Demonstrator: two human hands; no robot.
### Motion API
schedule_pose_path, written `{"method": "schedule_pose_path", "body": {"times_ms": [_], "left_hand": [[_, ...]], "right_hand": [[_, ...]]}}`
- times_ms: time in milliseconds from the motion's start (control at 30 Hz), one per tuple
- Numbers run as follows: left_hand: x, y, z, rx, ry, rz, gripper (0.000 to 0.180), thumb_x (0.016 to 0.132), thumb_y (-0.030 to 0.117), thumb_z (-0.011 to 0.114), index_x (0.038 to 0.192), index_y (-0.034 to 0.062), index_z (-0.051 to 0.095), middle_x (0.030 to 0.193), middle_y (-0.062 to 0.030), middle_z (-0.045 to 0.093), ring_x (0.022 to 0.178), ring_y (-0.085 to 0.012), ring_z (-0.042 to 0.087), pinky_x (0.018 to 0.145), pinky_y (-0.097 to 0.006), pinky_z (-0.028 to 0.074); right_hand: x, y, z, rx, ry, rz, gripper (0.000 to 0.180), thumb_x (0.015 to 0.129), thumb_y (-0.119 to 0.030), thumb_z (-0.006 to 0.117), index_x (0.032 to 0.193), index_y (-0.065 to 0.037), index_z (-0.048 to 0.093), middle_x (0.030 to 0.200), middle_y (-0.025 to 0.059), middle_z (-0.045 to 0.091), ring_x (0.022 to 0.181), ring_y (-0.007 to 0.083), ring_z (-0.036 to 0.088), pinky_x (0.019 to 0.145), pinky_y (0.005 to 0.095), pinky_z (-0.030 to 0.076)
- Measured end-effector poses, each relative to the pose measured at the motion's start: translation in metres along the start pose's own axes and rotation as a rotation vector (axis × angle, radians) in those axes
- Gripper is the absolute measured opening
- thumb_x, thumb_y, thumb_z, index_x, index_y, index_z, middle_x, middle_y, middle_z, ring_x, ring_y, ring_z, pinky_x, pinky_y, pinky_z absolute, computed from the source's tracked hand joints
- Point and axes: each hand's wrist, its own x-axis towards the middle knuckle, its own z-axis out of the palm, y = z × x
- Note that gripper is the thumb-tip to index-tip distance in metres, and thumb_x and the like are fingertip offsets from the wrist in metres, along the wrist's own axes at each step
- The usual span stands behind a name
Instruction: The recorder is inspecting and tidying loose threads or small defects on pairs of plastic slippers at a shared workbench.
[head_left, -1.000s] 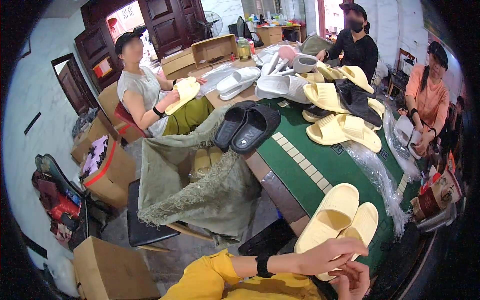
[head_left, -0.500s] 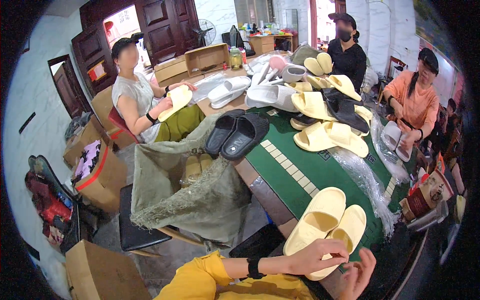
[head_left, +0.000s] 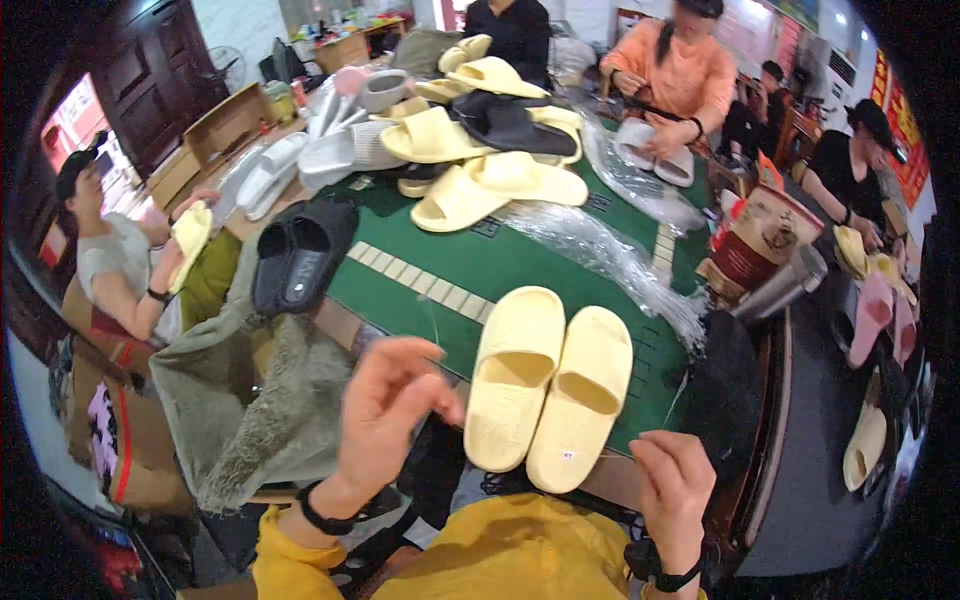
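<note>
A pair of pale yellow slippers [head_left: 512,420] lies side by side at the green table's near edge, toes pointing away. A small white sticker marks the right slipper's heel [head_left: 568,456]. Beside the left slipper, my left hand [head_left: 395,410] hovers with fingers bent and apart, slightly blurred; I make out nothing in it. My right hand [head_left: 675,475] is raised to the right of the heels, its fingers loosely curved and apart from the thumb, with no held thing visible.
Yellow, black and grey slippers [head_left: 470,150] are heaped farther back. Clear plastic bags [head_left: 600,255] lie across the green tabletop [head_left: 400,235]. Black slippers [head_left: 300,258] rest by a grey-green sack [head_left: 250,400] on the left. Several people work around, one in orange [head_left: 675,70] handling grey slippers.
My hands have parted from over the slippers, one to each side. The view has swung right, and the yellow pair now stands straighter before me.
</note>
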Motion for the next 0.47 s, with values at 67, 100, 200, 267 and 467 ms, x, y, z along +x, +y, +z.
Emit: {"method": "schedule_pose_path", "body": {"times_ms": [67, 100, 200, 267, 467], "left_hand": [[-0.003, 0.000, -0.011, -0.014, 0.094, -0.062, 0.028, 0.095, -0.001, 0.050, 0.122, 0.0031, 0.043, 0.078, -0.0066, 0.057, 0.066, -0.0151, 0.060, 0.060, -0.027, 0.050], [-0.006, -0.001, -0.017, 0.008, 0.156, -0.103, 0.030, 0.094, -0.001, 0.050, 0.122, 0.0039, 0.041, 0.078, -0.0068, 0.056, 0.063, -0.0149, 0.060, 0.057, -0.026, 0.049], [-0.017, -0.008, -0.028, 0.149, 0.039, -0.236, 0.023, 0.094, -0.001, 0.052, 0.115, 0.0028, 0.047, 0.078, -0.0062, 0.058, 0.058, -0.0119, 0.057, 0.051, -0.024, 0.046], [-0.023, -0.020, -0.025, 0.268, -0.065, -0.302, 0.017, 0.093, -0.002, 0.053, 0.110, 0.0014, 0.051, 0.078, -0.0058, 0.058, 0.056, -0.0104, 0.056, 0.049, -0.024, 0.044], [-0.020, -0.061, -0.004, 0.502, -0.365, -0.233, 0.015, 0.093, -0.002, 0.051, 0.102, 0.0008, 0.063, 0.084, -0.0057, 0.062, 0.055, -0.0097, 0.055, 0.049, -0.023, 0.043]], "right_hand": [[0.001, -0.007, -0.004, -0.018, -0.023, -0.033, 0.027, 0.066, 0.005, 0.070, 0.092, -0.004, 0.066, 0.091, 0.0103, 0.064, 0.078, 0.0281, 0.063, 0.065, 0.0362, 0.052], [0.002, -0.008, -0.005, -0.010, -0.042, -0.048, 0.028, 0.066, 0.004, 0.070, 0.093, -0.004, 0.067, 0.091, 0.0100, 0.065, 0.078, 0.0277, 0.064, 0.065, 0.0362, 0.052], [0.000, -0.016, -0.002, 0.108, -0.162, -0.158, 0.028, 0.069, 0.000, 0.068, 0.096, -0.005, 0.067, 0.091, 0.0098, 0.065, 0.079, 0.0273, 0.065, 0.066, 0.0356, 0.053], [-0.005, -0.021, 0.004, 0.161, -0.276, -0.204, 0.030, 0.071, -0.003, 0.065, 0.101, -0.005, 0.066, 0.095, 0.0093, 0.065, 0.083, 0.0262, 0.065, 0.069, 0.0346, 0.054], [-0.002, -0.006, 0.036, 0.180, -0.481, -0.242, 0.028, 0.077, -0.007, 0.059, 0.104, -0.006, 0.058, 0.098, 0.0111, 0.062, 0.088, 0.0281, 0.065, 0.070, 0.0350, 0.056]]}}
